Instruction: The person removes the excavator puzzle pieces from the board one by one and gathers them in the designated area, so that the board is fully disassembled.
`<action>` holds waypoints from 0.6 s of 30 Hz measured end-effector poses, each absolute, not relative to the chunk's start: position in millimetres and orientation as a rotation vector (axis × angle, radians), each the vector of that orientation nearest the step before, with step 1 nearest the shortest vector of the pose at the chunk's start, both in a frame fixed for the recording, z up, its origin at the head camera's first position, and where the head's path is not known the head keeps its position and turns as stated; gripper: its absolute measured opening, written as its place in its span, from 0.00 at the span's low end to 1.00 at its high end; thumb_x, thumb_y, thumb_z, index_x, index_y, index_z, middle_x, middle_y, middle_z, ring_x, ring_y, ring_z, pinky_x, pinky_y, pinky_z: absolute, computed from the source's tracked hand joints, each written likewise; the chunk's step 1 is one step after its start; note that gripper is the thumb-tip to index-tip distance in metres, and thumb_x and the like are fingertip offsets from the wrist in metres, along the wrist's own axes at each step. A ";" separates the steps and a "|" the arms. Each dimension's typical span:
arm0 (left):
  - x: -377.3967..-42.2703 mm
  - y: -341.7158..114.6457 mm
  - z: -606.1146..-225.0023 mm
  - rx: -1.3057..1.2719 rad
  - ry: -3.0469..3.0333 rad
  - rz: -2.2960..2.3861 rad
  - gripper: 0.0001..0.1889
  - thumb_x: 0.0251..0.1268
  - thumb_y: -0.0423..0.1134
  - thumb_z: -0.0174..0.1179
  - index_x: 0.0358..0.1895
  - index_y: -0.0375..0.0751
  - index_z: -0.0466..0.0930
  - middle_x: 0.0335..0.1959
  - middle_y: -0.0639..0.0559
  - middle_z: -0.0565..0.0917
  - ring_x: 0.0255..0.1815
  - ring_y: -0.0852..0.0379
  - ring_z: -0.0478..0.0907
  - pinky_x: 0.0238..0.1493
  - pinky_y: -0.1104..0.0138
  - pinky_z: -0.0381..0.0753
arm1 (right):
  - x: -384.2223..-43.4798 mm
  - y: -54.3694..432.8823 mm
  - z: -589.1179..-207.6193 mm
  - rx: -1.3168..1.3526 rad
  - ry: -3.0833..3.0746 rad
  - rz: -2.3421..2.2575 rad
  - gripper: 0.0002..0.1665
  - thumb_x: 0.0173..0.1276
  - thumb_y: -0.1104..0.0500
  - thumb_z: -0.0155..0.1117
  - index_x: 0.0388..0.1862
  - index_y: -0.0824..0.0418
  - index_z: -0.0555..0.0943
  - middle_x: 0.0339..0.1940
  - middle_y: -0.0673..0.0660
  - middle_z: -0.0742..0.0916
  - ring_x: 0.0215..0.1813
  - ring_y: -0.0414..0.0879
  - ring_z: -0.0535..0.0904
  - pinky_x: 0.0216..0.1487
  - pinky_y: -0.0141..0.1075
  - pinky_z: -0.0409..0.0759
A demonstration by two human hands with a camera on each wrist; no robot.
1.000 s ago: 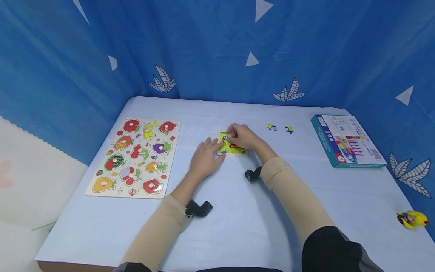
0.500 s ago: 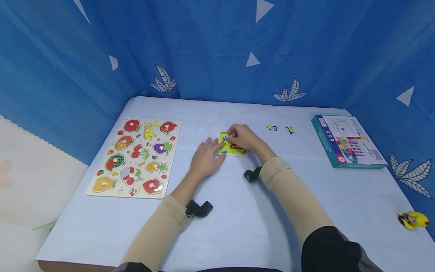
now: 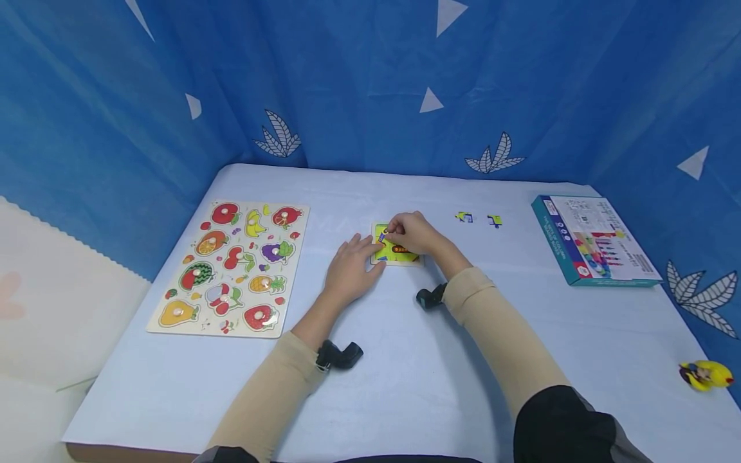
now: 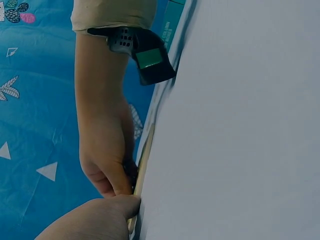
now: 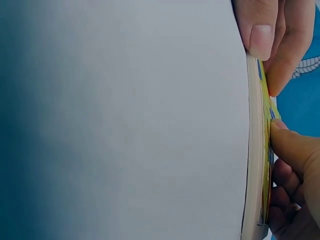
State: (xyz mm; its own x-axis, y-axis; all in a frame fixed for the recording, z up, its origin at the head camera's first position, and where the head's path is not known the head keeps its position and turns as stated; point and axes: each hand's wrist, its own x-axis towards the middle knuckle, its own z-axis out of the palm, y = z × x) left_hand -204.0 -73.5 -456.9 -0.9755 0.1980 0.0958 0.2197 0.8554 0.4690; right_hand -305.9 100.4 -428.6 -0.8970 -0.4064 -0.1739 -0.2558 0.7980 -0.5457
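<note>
Puzzle board (image 3: pixel 397 257), yellow-faced: lay flat on the table (image 3: pixel 393 386), between the two grips and partly covered by fingers. Touched its left edge and near-left corner with the left hand (image 3: pixel 349 267), fingers straight and spread, wide between thumb and forefinger. Leaned over its far-right part with the right hand (image 3: pixel 415 233), narrow in grip, tips of thumb and forefinger close together, other fingers curled. Pressed the right thumb against the yellow face, as seen from the right wrist. Could not tell of any piece pinched there, with the fingers in the way.

To the right of the right grip, slightly farther off, showed one loose piece (image 3: pixel 464 217) and, beyond it, another loose piece (image 3: pixel 494 221), apart from each other. Farther right still, had a flat teal-edged box (image 3: pixel 596 241) with white top. Nearer the body on that side, well apart from the grip, sat one small yellow toy (image 3: pixel 705 375). Left of the left grip, displayed a large fruit board (image 3: pixel 234 270), flat, covered in bright fruit shapes.
</note>
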 end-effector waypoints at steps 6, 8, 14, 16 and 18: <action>-204.2 -73.0 -456.5 -0.331 -2.984 -0.748 0.24 0.71 0.54 0.55 0.68 0.55 0.75 0.75 0.51 0.69 0.81 0.48 0.55 0.81 0.52 0.51 | -305.4 101.5 -429.9 -0.535 2.700 -0.827 0.08 0.71 0.52 0.65 0.41 0.54 0.80 0.34 0.53 0.81 0.43 0.47 0.73 0.45 0.36 0.74; -204.3 -72.8 -456.4 -0.329 -2.986 -0.741 0.24 0.71 0.54 0.55 0.67 0.55 0.75 0.75 0.51 0.69 0.80 0.48 0.56 0.81 0.52 0.51 | -304.5 101.4 -429.9 -0.525 2.694 -0.852 0.08 0.71 0.52 0.65 0.40 0.55 0.80 0.35 0.54 0.81 0.42 0.47 0.74 0.45 0.36 0.75; -204.2 -72.3 -456.2 -0.320 -2.993 -0.734 0.24 0.71 0.55 0.56 0.68 0.56 0.75 0.75 0.52 0.69 0.80 0.48 0.56 0.81 0.52 0.51 | -302.6 102.1 -429.9 -0.448 2.676 -0.952 0.09 0.68 0.52 0.68 0.41 0.53 0.81 0.42 0.53 0.84 0.47 0.47 0.78 0.55 0.39 0.79; -204.1 -72.3 -456.2 -0.318 -2.993 -0.738 0.24 0.71 0.55 0.56 0.68 0.56 0.75 0.75 0.52 0.69 0.80 0.48 0.56 0.81 0.52 0.51 | -302.4 102.4 -429.7 -0.428 2.669 -0.990 0.09 0.67 0.52 0.69 0.41 0.53 0.81 0.44 0.52 0.85 0.49 0.47 0.78 0.57 0.41 0.79; -204.0 -72.2 -456.0 -0.317 -2.992 -0.743 0.24 0.71 0.55 0.56 0.68 0.56 0.75 0.75 0.52 0.69 0.81 0.48 0.56 0.81 0.52 0.50 | -302.2 102.7 -429.5 -0.415 2.662 -1.020 0.09 0.66 0.52 0.70 0.41 0.53 0.82 0.44 0.52 0.85 0.49 0.47 0.79 0.58 0.42 0.80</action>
